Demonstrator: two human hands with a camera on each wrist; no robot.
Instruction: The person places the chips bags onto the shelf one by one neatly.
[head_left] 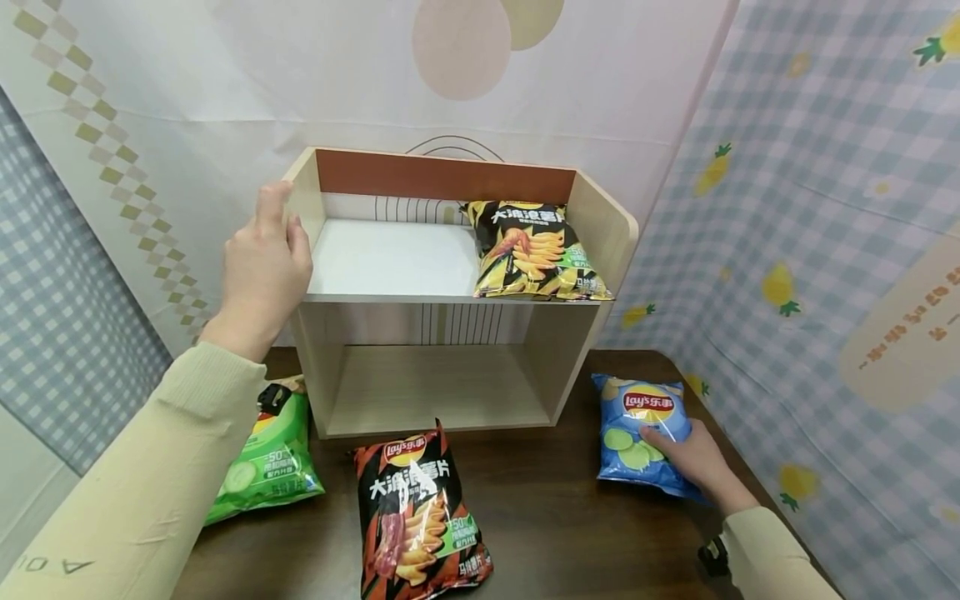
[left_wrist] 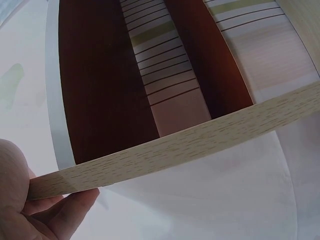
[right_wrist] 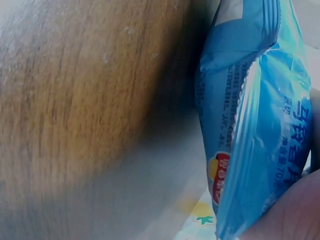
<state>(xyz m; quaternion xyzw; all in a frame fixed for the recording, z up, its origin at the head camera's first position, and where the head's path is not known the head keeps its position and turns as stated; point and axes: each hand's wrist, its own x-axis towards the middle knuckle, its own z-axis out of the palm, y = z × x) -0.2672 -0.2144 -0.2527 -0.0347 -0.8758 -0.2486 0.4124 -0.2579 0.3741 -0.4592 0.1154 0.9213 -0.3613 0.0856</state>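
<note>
My left hand (head_left: 262, 258) is at the left side of a small two-tier wooden shelf (head_left: 393, 258). In the left wrist view, the thumb and fingers grip the edge of its side panel (left_wrist: 165, 145) from both sides. Over at the right of the table, my right hand (head_left: 705, 460) holds a blue Lay's chip bag (head_left: 628, 417) by its right side, thumb on the front. The right wrist view shows that bag (right_wrist: 270, 135) edge-on, raised off the wooden surface, with much of the hand out of frame.
A black chip bag (head_left: 528, 250) leans on the upper tier's right side. On the brown table (head_left: 540, 500), a red-and-black chip bag (head_left: 408, 517) lies before the shelf, and a green bag (head_left: 277, 458) lies left, partly behind my left forearm. Checked cloth (head_left: 795, 192) borders the right.
</note>
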